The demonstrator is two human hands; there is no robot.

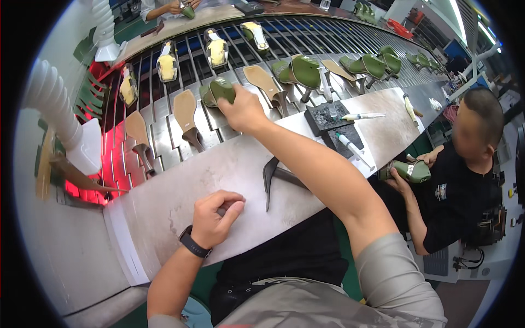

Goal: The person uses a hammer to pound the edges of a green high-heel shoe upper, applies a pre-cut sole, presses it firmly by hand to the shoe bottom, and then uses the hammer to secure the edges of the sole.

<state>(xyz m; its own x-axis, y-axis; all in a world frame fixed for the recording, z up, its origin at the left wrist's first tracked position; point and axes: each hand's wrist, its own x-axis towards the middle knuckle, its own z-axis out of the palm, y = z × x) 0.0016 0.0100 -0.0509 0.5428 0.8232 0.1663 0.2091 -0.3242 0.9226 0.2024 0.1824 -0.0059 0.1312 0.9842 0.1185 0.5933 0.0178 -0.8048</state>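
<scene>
My right hand (240, 111) reaches across the table and its fingers close around a green shoe upper on its last (220, 90), at the slatted metal conveyor (216, 131). On either side of it lie tan heeled soles, one to the left (185, 108) and one to the right (261, 82). Nearer to me, my left hand (217, 216) hovers over the pale tabletop (180, 191) with its fingers curled; something greyish may be inside, but I cannot make it out. A black hammer-shaped tool (268, 180) rests between my arms, partly hidden by the right forearm.
Several lasts with yellow undersides (217, 52) line the conveyor's far side; more green shoes (305, 71) stand to the right. Dark blocks (329, 117) and a syringe (354, 149) lie beyond my forearm. At right, a co-worker (459, 180) holds a green shoe. A white hose nozzle (85, 150) hangs left.
</scene>
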